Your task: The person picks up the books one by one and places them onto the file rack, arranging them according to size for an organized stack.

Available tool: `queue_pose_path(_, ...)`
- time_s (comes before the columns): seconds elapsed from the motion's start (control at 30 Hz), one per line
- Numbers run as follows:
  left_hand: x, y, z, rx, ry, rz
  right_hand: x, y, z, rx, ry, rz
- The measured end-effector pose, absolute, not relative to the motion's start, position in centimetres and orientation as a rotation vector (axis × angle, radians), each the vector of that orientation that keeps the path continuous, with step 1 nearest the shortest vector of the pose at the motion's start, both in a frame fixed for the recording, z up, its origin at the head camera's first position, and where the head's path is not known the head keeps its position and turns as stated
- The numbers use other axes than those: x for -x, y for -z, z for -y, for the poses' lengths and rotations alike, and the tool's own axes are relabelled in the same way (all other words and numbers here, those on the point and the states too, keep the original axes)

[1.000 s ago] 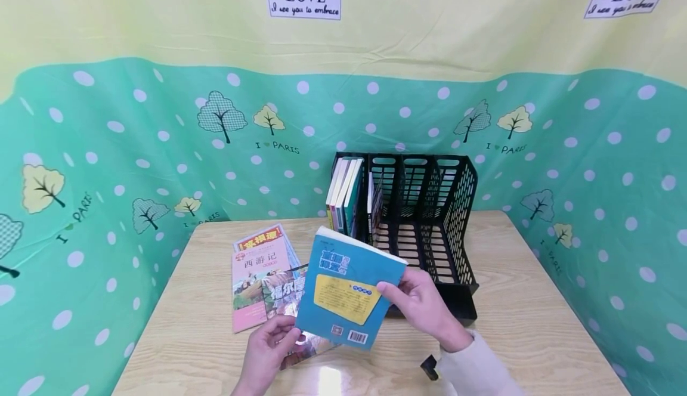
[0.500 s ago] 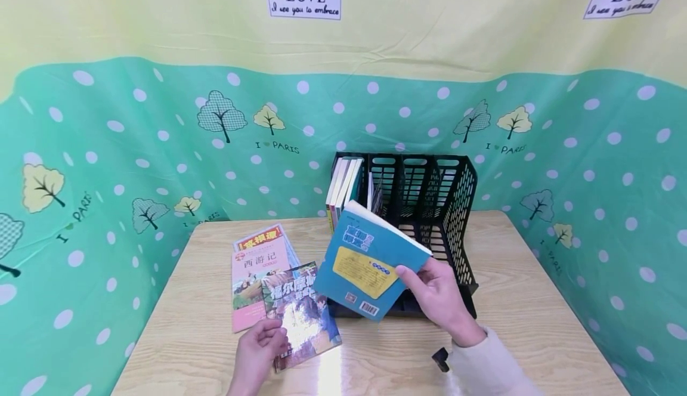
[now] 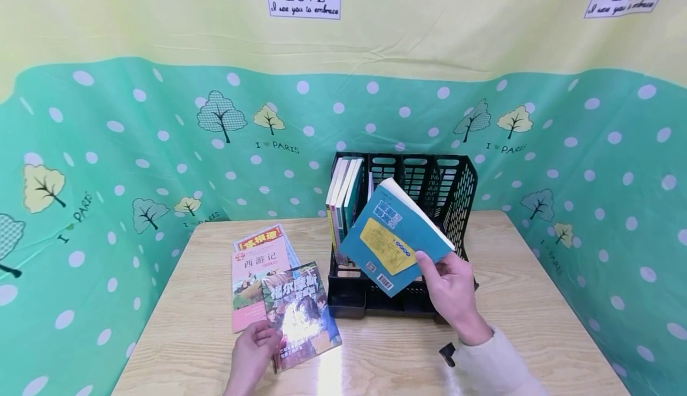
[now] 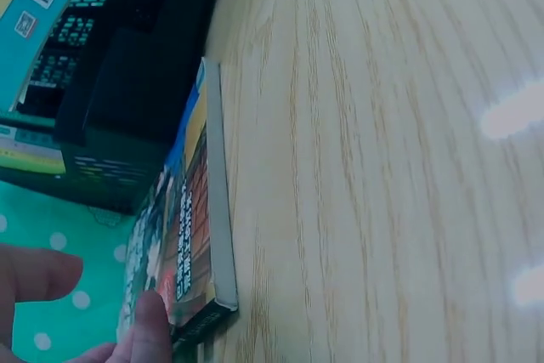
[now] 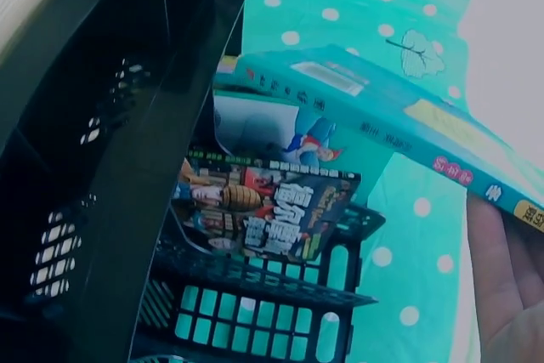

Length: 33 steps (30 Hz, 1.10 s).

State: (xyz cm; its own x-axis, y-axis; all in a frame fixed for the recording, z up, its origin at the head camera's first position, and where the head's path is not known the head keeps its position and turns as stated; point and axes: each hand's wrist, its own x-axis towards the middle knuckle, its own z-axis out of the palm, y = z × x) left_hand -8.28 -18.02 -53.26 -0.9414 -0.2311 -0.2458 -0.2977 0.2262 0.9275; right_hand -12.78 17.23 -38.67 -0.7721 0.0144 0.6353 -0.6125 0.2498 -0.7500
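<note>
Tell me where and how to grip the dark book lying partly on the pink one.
Pinch the dark book by its left edge, coming from the left, where the left hand is: its far left corner overlaps the pink book, probably leaving a gap beneath.

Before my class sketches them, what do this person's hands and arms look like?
The left hand and right hand wear no gloves. The right sleeve is plain and off-white; no left sleeve shows. A small black object shows beside that sleeve, attachment unclear.
</note>
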Motion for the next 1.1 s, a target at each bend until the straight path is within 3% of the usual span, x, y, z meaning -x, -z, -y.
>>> queue_pose_path(0.4, 8.5, 53.5, 18.9, 0.562, -1.608, -2.522, 13.5, 39.7, -18.2, -0.404, -1.360, 1.927)
queue_pose_path(0.6, 8.7, 53.4, 19.1, 0.558, -1.736, -2.420, 12.6, 37.3, -17.3, -0.422, -1.228, 1.852)
queue_pose_path(1.1, 9.4, 53.4, 19.0, 0.653, -2.029, -2.222, 15.9, 38.9, -18.4, -0.361, -1.033, 1.968)
